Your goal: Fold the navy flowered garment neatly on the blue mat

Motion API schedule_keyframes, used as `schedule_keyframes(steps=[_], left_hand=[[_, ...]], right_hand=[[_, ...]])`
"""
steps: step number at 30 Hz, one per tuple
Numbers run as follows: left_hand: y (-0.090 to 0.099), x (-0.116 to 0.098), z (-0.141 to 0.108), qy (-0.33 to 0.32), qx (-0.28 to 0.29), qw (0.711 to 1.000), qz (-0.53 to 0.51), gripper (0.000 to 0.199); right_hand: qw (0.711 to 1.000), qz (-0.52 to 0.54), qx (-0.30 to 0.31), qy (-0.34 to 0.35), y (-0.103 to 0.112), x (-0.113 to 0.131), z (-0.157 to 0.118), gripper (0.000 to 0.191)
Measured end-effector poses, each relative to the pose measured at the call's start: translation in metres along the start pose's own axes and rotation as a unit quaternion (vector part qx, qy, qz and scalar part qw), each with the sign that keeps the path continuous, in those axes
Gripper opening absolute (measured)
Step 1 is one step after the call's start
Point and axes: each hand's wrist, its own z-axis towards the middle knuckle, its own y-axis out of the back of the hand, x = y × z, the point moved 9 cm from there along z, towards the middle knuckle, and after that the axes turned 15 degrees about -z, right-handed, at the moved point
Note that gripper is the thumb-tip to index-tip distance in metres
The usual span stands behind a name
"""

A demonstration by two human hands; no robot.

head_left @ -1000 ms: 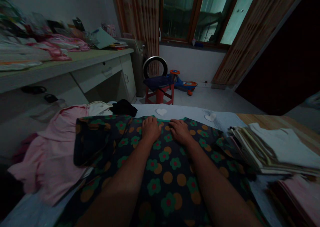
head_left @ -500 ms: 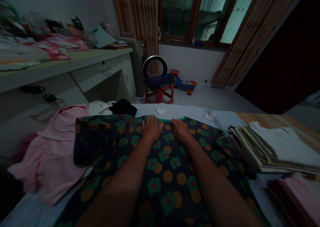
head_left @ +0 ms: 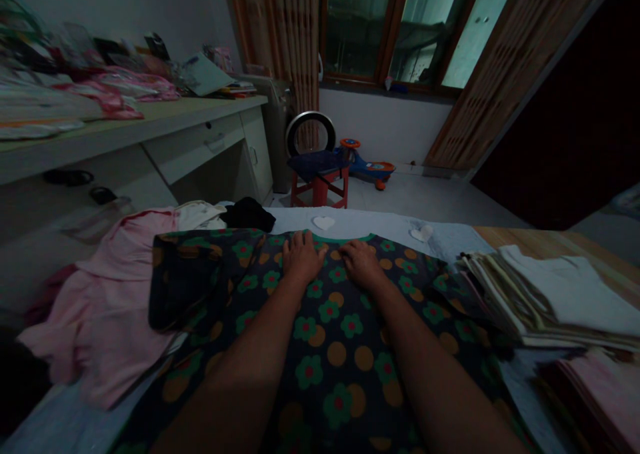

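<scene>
Both hands lie flat and open, fingers spread, pinching nothing; the left hand [head_left: 303, 259] and the right hand [head_left: 362, 264] rest side by side near the green-trimmed neckline of a dark floral top [head_left: 330, 314], which is spread at lower centre on a pale sheet [head_left: 360, 222]; a pink garment [head_left: 100, 327] lies just left of it; a stack of folded clothes [head_left: 550, 294] sits at right.

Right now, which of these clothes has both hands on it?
The dark garment with green flowers and orange dots, under the left hand and right hand; the pink garment beside it is untouched.
</scene>
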Motion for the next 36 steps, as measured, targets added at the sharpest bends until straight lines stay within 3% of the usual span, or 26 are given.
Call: schedule_keyframes(steps=[9,24,28,32,36], left_hand=[[-0.006,0.019,0.004,0.062,0.020,0.998,0.008,0.071],[0.006,0.055,0.010,0.141,0.003,0.990,0.030,0.078],[0.012,0.044,0.007,0.115,-0.021,0.992,0.045,0.071],[0.019,0.009,0.005,0.005,-0.055,0.997,0.048,0.048],[0.006,-0.013,0.001,-0.064,-0.004,0.997,0.031,0.041]], right_hand=[[1.000,0.000,0.004,-0.008,0.000,-0.001,0.000,0.028],[1.000,0.005,0.003,-0.006,0.001,-0.001,-0.001,0.026],[1.000,0.005,0.013,-0.010,-0.001,-0.002,-0.001,0.027],[1.000,0.005,0.003,-0.006,-0.001,-0.002,-0.001,0.027],[1.000,0.003,0.003,-0.006,0.000,-0.001,-0.001,0.028]])
